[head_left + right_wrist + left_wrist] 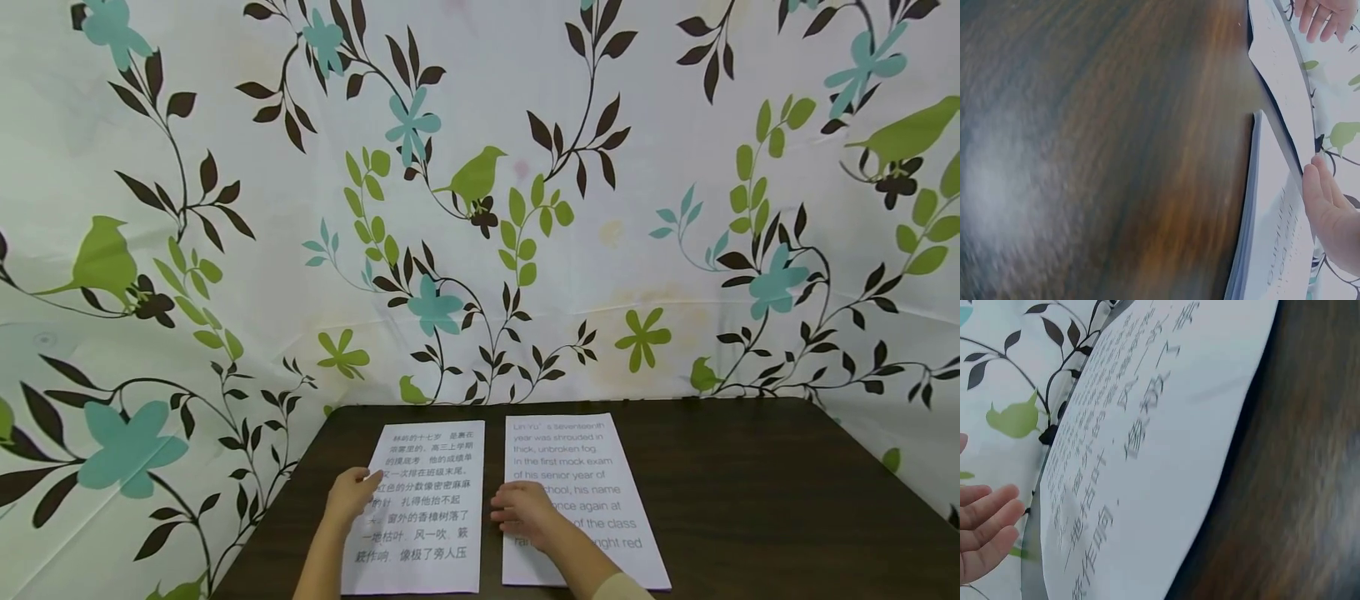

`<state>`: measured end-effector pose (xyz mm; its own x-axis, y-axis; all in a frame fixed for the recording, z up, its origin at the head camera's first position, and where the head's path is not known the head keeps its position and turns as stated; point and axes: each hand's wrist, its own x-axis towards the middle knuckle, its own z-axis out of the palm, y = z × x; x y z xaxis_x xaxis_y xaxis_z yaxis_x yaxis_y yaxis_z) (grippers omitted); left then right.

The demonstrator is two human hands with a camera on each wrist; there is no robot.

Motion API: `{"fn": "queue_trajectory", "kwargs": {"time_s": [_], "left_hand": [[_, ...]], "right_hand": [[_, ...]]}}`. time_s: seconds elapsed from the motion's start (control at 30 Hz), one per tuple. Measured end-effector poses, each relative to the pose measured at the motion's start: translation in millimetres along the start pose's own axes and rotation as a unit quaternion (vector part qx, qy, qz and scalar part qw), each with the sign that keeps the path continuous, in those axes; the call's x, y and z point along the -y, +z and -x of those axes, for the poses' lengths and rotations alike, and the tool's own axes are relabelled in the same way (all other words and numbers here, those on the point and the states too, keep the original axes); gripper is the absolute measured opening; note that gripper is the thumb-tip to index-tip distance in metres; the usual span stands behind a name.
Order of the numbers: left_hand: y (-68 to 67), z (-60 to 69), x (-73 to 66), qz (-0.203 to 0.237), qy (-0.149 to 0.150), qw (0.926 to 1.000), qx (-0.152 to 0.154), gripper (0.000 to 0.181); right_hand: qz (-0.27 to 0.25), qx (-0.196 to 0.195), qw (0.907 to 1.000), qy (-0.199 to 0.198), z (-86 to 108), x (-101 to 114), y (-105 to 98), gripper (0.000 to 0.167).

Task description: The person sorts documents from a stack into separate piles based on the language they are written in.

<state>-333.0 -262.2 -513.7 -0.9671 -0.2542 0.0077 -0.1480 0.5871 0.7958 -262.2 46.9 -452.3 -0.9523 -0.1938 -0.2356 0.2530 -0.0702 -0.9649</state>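
Note:
Two white printed papers lie side by side on a dark wooden table. The left page point(427, 508) carries Chinese text; the right one point(570, 450) has English text and, in the right wrist view, looks like a stack of several sheets point(1272, 231). My left hand point(351, 498) is at the left edge of the Chinese page, holding nothing, its fingers extended in the left wrist view. Over the left part of the English page is my right hand point(527, 510), fingers fairly straight and pointing left, covering some words. Whether either hand touches paper, I cannot tell.
The dark tabletop point(750, 500) spreads to the right of the papers and ends at a far edge. Behind it hangs a white cloth point(465, 358) printed with birds, leaves and flowers. A narrow strip of table separates the two papers.

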Motion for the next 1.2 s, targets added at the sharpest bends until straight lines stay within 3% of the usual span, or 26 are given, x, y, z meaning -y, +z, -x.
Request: {"fn": "queue_trajectory", "kwargs": {"time_s": [0.17,0.4,0.53,0.7,0.77,0.97,1.2], "left_hand": [[18.0,-9.9,-3.0,0.044,-0.008,0.9989,0.016,0.070],[32.1,-3.7,-22.5,0.069,0.006,0.9968,0.040,0.071],[28.1,13.4,-47.3,0.088,0.023,0.9946,0.051,0.064],[16.0,46.1,-89.2,0.107,0.041,0.9910,0.069,0.064],[15.3,53.6,-98.2,0.109,0.039,0.9906,0.073,0.066],[22.9,56.7,-109.5,0.108,0.018,0.9902,0.086,0.069],[28.9,63.2,-122.7,0.127,0.041,0.9852,0.107,0.067]], "right_hand": [[0.000,-0.004,0.9999,-0.012,1.2,2.1,-6.5,0.039],[0.001,-0.008,0.9997,-0.024,0.6,3.9,-16.6,0.041],[0.000,-0.011,0.9995,-0.030,1.5,6.8,-24.0,0.043],[0.001,-0.018,0.9993,-0.034,3.6,9.4,-35.1,0.044],[0.007,-0.023,0.9992,-0.032,4.7,10.1,-39.7,0.044],[0.015,-0.042,0.9985,-0.030,6.4,14.4,-54.1,0.046],[0.024,-0.059,0.9972,-0.040,8.6,18.6,-69.1,0.054]]}}
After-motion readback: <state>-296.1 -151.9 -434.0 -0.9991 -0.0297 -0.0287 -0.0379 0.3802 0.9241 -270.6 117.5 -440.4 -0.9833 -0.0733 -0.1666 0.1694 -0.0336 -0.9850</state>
